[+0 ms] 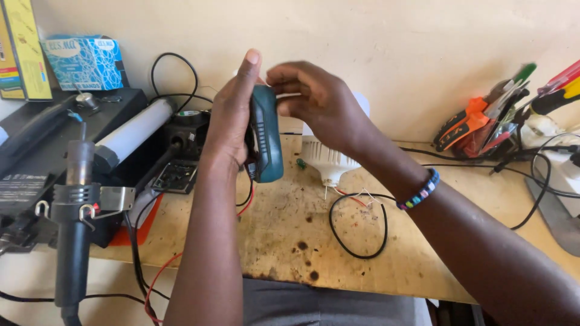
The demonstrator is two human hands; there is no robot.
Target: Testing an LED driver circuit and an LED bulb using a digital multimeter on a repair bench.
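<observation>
My left hand (232,115) grips a dark teal hand-held meter (266,136) upright above the wooden bench, thumb side toward me. My right hand (314,99) is at the meter's top edge, fingers curled against it; a beaded bracelet (420,192) sits on that wrist. Just behind my right hand lies a white ribbed bulb housing (326,160) with thin red and white leads trailing from it. A black wire loop (356,226) rests on the bench below the housing.
A hot-air gun (72,205) stands in its holder at the left, in front of a black rework station (54,151). A blue box (84,60) sits on top behind. Screwdrivers and an orange tool (483,121) crowd the right. Stained wooden bench (290,241), cables at both sides.
</observation>
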